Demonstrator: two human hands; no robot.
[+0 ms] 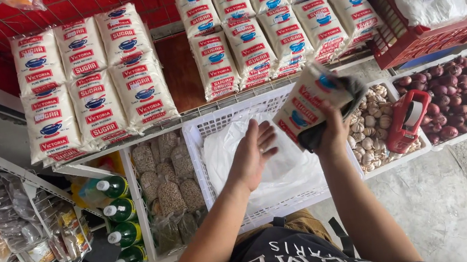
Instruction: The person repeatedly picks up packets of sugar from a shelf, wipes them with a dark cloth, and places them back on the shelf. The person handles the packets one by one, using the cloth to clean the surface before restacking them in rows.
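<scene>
White basket [195,132] under hands; garlic [372,119] beside.

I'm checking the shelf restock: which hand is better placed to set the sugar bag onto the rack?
Probably the right hand: it already grips the sugar bag just below the shelved sugar bags. The left hand is open and empty.
</scene>
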